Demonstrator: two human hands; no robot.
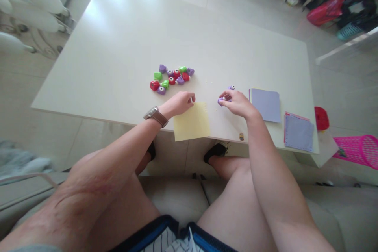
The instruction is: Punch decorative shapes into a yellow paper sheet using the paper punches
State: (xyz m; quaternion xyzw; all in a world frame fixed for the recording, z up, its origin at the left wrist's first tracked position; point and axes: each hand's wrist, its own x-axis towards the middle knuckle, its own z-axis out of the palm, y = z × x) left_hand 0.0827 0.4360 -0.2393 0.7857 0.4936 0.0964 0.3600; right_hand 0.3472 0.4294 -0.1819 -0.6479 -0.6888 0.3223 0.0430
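Note:
A yellow sheet of paper [191,124] lies over the table's near edge, part of it hanging past the edge. Small cut-outs show along its upper right side. My left hand [180,103], with a watch on the wrist, is closed at the sheet's top edge, its fingertips pinching there. To the right of the paper, my right hand [238,103] is closed around a small purple craft paper punch [220,101], held apart from the sheet. Just beyond those fingers is another purple punch [232,87], partly hidden. Several red, green and purple punches [171,80] sit clustered beyond my left hand.
Stacked lilac paper [265,104] lies right of my right hand. Another pile with cut borders [299,132] sits near the table's right corner. A small sticker-like figure [241,136] is at the near edge. Tiny paper bits dot the white table [206,39].

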